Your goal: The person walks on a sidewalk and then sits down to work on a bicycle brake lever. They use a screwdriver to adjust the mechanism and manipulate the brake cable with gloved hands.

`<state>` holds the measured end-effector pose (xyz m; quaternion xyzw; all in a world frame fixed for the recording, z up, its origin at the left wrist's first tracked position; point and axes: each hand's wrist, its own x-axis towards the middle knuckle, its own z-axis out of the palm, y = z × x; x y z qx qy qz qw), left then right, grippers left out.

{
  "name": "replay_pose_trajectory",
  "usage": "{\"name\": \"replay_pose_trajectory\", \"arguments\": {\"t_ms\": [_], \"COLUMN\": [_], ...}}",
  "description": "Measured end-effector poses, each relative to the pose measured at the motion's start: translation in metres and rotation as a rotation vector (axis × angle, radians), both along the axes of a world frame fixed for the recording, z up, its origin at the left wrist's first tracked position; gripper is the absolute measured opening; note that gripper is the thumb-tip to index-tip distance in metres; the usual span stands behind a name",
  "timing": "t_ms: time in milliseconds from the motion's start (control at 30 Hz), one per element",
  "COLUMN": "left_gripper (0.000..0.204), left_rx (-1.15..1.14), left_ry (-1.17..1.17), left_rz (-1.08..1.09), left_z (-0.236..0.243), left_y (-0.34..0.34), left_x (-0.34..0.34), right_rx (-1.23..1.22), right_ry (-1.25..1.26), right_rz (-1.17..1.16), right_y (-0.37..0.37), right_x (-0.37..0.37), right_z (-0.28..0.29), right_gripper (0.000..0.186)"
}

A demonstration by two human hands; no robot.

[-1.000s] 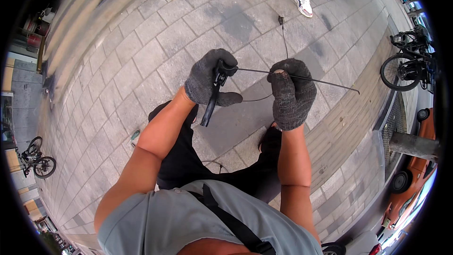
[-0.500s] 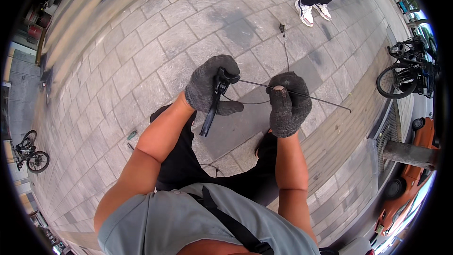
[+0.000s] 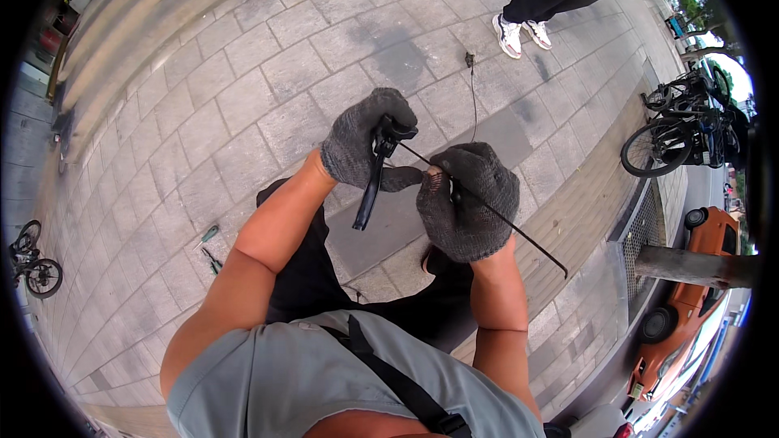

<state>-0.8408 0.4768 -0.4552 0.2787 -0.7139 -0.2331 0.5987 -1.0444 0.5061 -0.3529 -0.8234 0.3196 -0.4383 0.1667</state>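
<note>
In my gloved left hand is a black brake lever, its blade pointing down toward my lap. My gloved right hand pinches a long thin black hex key with a short bend at its outer end. The other end of the key meets the lever's clamp area, though the exact contact is too small to make out. A thin black hose runs over the paving to a small black part, perhaps a caliper. Where the hose passes near my hands, they partly hide it.
Green-handled tools lie on the paving to my left. A person in white shoes stands ahead. Parked bicycles, a tree trunk and an orange car are at right; another bicycle is far left.
My right hand has moved left and down, nearer to the lever, and the hex key's bent end has swung downward. My left hand keeps its hold. The whole view has shifted slightly.
</note>
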Motion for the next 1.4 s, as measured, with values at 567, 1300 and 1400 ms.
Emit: {"name": "replay_pose_trajectory", "arguments": {"t_ms": [567, 1300, 1400], "left_gripper": [0.057, 0.061, 0.064], "left_rx": [0.009, 0.008, 0.104], "left_ry": [-0.037, -0.054, -0.115], "left_rz": [-0.050, -0.047, -0.053], "left_z": [0.013, -0.007, -0.008], "left_y": [0.009, 0.009, 0.012], "left_x": [0.010, -0.003, -0.003], "right_rx": [-0.008, 0.055, 0.047], "right_ry": [0.390, 0.419, 0.442], "right_rz": [0.015, 0.017, 0.048], "right_y": [0.018, 0.015, 0.014], "right_x": [0.022, 0.011, 0.009], "right_z": [0.040, 0.020, 0.016], "right_gripper": [0.022, 0.014, 0.015]}}
